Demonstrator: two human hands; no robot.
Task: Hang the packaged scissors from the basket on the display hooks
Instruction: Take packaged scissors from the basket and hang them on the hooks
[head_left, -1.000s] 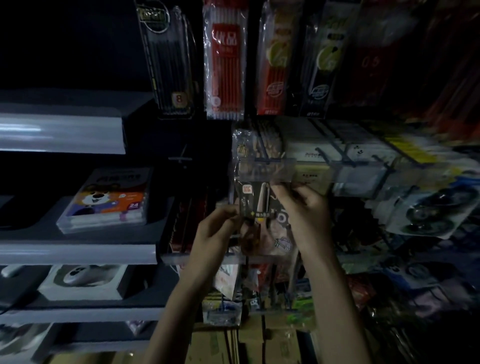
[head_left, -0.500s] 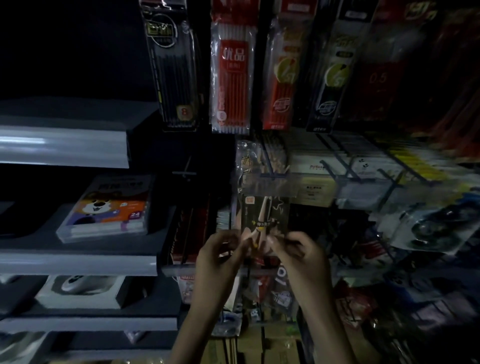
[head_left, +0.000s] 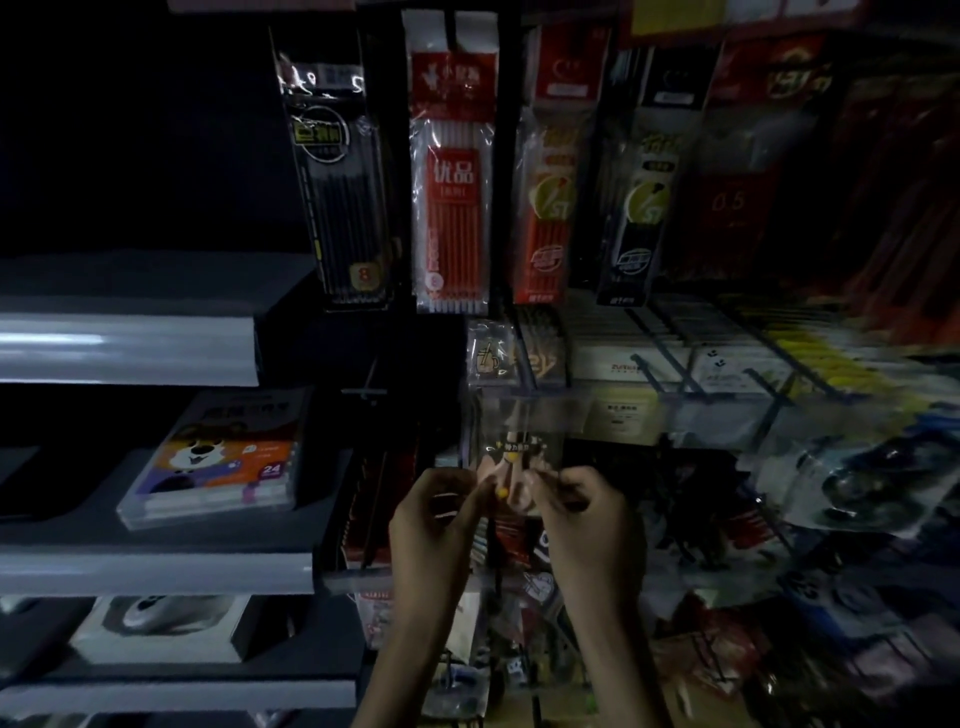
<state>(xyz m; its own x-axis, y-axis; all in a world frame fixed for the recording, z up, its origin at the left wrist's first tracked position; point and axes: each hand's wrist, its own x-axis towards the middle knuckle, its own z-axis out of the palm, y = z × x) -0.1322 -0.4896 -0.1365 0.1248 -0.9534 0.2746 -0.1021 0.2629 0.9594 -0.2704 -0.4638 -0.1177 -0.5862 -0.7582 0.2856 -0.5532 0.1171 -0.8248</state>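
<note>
**Two hands on one pack, mid-rack**

Both hands hold the packaged scissors upright in front of the hook wall, just below a clear label strip. My left hand pinches the pack's lower left edge with curled fingers. My right hand pinches the lower right edge the same way. The pack's top sits behind that strip, under a display hook that already carries other packs. I cannot tell whether the hang hole is on the wire.

Room is tight on the right, where rows of hooks loaded with boxed goods crowd up beside the pack. To the left there is a dark gap holding one bare hook. Beyond that gap the end of a grey shelf juts toward me, carrying a marker box. Above, a red refill pack and a black pen pack hang down near the strip.

The light is poor. The scissors' print is smeared, the goods at far right are blurred streaks, and my forearms cover the packs hanging below. A mouse box on the lower shelf is partly cut off by the shelf lip.
</note>
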